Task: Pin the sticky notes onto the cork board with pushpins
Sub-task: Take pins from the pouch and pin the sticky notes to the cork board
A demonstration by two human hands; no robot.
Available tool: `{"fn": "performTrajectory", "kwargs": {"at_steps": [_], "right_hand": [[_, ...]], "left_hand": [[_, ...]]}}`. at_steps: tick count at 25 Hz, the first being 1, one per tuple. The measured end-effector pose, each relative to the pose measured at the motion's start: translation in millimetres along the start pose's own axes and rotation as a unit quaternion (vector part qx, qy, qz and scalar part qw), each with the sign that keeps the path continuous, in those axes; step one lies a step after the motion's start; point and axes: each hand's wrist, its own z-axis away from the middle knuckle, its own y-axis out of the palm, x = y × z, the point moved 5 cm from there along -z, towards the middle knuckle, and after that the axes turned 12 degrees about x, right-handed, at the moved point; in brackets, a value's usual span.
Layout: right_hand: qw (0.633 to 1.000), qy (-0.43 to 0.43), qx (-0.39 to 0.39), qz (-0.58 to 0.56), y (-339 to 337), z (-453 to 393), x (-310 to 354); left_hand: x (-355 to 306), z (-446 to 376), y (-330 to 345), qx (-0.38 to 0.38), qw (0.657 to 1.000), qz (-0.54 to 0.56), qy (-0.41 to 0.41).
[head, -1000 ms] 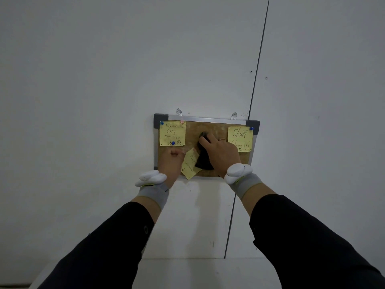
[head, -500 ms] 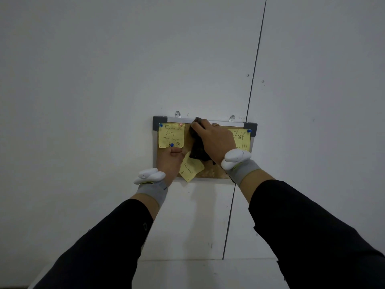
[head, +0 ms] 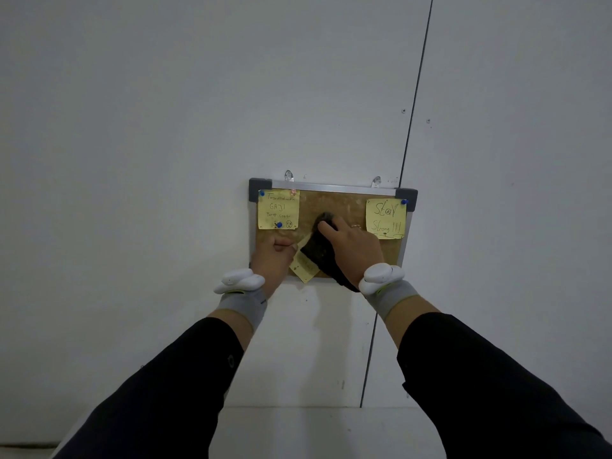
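Note:
A small cork board (head: 347, 202) with a metal frame hangs on the white wall. One yellow sticky note (head: 278, 209) is pinned at its top left with blue pushpins (head: 280, 224). Another yellow note (head: 385, 218) sits at the top right under a blue pin (head: 404, 202). My right hand (head: 354, 248) presses a dark cloth (head: 319, 250) against the middle of the board. My left hand (head: 273, 256) pinches a third, loose yellow note (head: 304, 265) at the board's lower left, tilted and partly under the cloth.
Two clear hooks (head: 289, 175) hold the board to the wall. A vertical seam (head: 412, 127) runs down the wall just right of the board. A white surface (head: 314, 432) lies below, between my dark sleeves.
My right hand has slid the dark cloth down from the board's top edge to its middle, uncovering the right note. My left hand still holds the loose note.

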Motion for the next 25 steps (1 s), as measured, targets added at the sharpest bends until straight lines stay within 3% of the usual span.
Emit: {"fn": "performTrajectory", "kwargs": {"at_steps": [6, 12, 25], "right_hand": [[1.0, 0.012, 0.023, 0.009, -3.6, 4.6, -3.9], [0.998, 0.023, -0.066, -0.001, -47.0, -11.1, -17.8], [0.996, 0.077, 0.037, -0.026, 8.5, 20.7, -12.9]], "left_hand": [[-1.4, 4.6, -0.8, 0.002, 1.0, -0.001, 0.001], [-13.5, 8.5, 8.0, 0.009, 1.0, 0.006, 0.018], [-7.4, 15.6, 16.8, 0.04, 0.999, -0.003, 0.023]]}}
